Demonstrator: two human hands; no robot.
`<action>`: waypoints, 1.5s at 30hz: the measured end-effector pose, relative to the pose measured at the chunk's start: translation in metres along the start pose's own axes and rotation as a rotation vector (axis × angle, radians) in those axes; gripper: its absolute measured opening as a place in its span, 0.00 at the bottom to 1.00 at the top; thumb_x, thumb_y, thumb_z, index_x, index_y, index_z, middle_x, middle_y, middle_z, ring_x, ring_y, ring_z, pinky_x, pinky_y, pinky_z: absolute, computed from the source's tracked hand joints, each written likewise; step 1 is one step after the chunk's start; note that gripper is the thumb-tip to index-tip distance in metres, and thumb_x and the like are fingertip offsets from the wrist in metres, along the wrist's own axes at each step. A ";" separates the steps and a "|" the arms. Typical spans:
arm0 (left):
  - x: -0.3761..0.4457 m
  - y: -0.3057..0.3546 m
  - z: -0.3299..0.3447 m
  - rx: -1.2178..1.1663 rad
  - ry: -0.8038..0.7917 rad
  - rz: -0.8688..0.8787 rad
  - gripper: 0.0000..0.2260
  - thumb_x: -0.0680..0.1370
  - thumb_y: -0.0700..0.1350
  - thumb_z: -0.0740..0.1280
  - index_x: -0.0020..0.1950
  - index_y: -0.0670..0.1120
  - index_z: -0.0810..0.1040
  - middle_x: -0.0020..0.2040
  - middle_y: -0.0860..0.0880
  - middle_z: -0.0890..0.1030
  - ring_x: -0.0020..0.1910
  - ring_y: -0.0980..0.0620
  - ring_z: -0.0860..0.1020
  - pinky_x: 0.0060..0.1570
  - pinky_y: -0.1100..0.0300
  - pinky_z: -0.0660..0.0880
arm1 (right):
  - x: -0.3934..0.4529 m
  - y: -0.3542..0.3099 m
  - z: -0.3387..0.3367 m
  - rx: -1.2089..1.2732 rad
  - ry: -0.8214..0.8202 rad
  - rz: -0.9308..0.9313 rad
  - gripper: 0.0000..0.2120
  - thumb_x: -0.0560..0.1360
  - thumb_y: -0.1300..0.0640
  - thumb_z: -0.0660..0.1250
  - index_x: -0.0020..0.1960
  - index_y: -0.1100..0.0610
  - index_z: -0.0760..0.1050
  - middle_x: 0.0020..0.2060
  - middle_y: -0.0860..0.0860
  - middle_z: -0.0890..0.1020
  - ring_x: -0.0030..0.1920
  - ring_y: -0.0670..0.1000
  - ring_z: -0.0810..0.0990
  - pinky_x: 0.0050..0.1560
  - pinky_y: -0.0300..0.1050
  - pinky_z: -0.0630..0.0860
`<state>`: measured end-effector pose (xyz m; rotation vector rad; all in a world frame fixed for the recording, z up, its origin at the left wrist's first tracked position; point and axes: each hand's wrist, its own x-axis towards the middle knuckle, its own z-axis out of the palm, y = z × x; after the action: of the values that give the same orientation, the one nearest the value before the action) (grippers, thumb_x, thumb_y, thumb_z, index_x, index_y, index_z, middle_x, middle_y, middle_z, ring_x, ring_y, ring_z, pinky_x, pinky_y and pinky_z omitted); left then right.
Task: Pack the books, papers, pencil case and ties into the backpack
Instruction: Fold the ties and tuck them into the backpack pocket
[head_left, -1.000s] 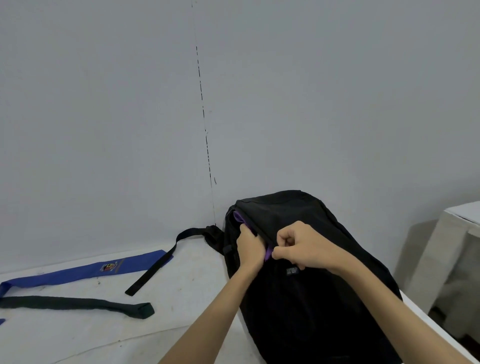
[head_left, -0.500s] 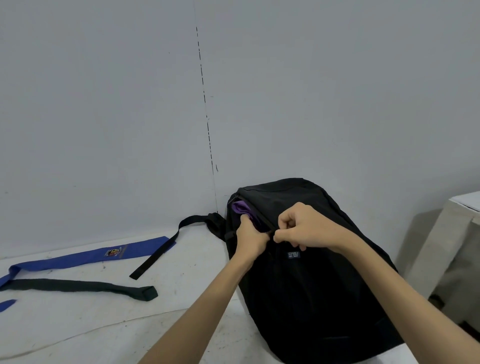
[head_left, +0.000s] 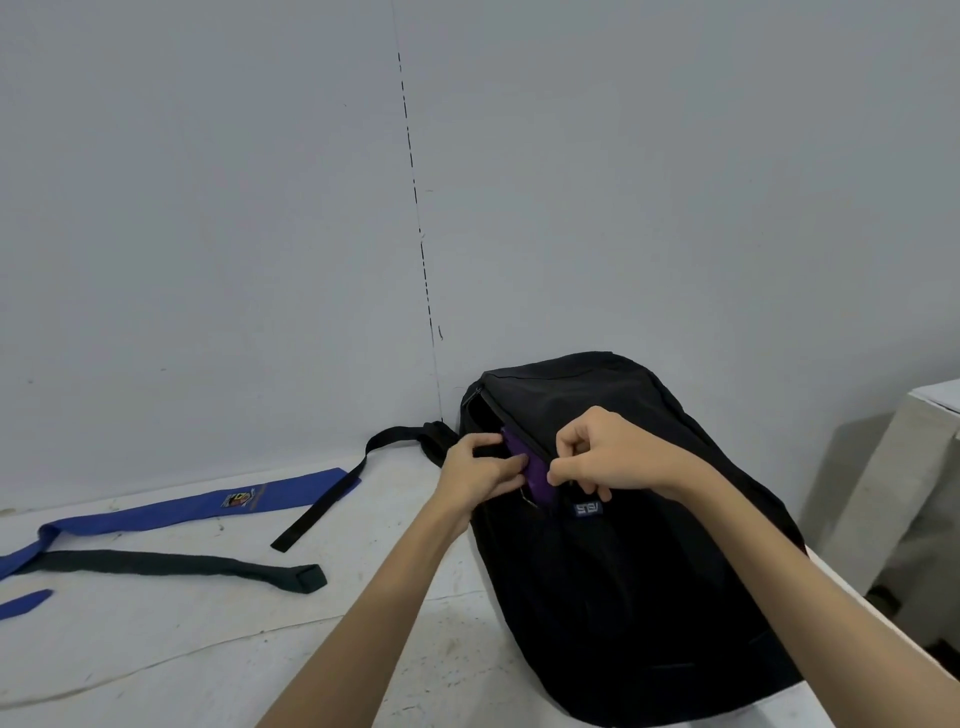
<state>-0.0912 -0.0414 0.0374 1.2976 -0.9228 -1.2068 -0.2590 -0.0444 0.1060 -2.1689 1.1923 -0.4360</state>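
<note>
A black backpack lies on the white table against the wall, its side zip partly apart. A purple thing, perhaps the pencil case, shows in the gap. My left hand presses on the purple thing and the bag's left edge. My right hand is pinched at the zip just right of it, probably on the zipper pull, which is hidden by the fingers. On the table to the left lie a blue tie with a badge and a dark tie.
The backpack's black strap trails left across the table. A grey wall stands right behind the bag. A white stand or bench sits off the table's right edge.
The zip gap now reaches lower down the bag's side, and my right hand sits lower with it. More of the purple thing shows under my left fingers. The view has shifted slightly.
</note>
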 end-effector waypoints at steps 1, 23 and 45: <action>-0.001 -0.001 0.003 0.015 -0.024 0.003 0.18 0.72 0.32 0.71 0.59 0.40 0.72 0.45 0.42 0.82 0.42 0.50 0.83 0.42 0.62 0.81 | 0.000 0.001 0.000 0.001 -0.004 0.003 0.14 0.70 0.57 0.70 0.29 0.57 0.70 0.23 0.50 0.75 0.23 0.48 0.72 0.32 0.38 0.70; -0.050 -0.023 -0.242 0.672 0.535 -0.041 0.08 0.79 0.43 0.64 0.57 0.48 0.78 0.59 0.48 0.78 0.57 0.51 0.76 0.55 0.58 0.73 | 0.108 -0.091 0.145 -0.156 -0.060 -0.288 0.08 0.77 0.55 0.59 0.44 0.57 0.74 0.41 0.51 0.78 0.44 0.54 0.76 0.45 0.48 0.73; 0.003 -0.046 -0.533 1.166 0.660 0.022 0.11 0.79 0.39 0.61 0.61 0.44 0.76 0.53 0.48 0.78 0.54 0.50 0.77 0.51 0.64 0.72 | 0.272 -0.186 0.389 -0.355 0.002 -0.283 0.12 0.79 0.54 0.59 0.60 0.53 0.74 0.58 0.48 0.78 0.59 0.49 0.73 0.62 0.42 0.65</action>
<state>0.4231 0.0653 -0.0628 2.3700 -1.1386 -0.0422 0.2207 -0.0594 -0.0678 -2.6602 1.0264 -0.3647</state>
